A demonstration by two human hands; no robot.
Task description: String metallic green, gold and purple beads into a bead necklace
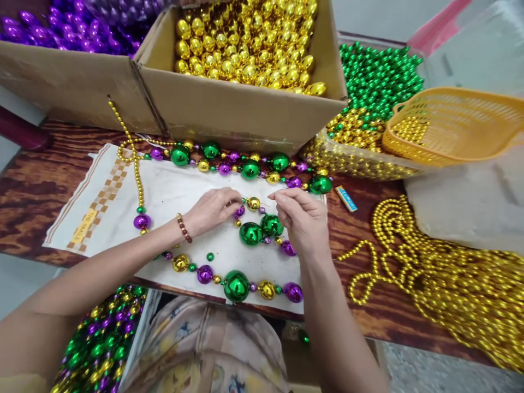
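Note:
My left hand [213,209] is pinched shut on a strand of shiny beads beside a small purple bead [240,211], a beaded bracelet [184,228] on its wrist. My right hand [301,218] is pinched shut on a thin needle or thread end, pointing left toward a gold bead [254,203]. Between the hands lie two large green beads [261,230]. The green, purple and gold bead strand [237,285] loops over a white cloth [172,196] on the wooden table [33,191].
Cardboard boxes of gold beads [245,38] and purple beads [61,27] stand behind. To the right are green beads [376,76], a yellow plastic basket [446,125] and a heap of gold bead strings [450,284]. A small blue item [346,198] lies nearby. Finished strands [102,344] sit lower left.

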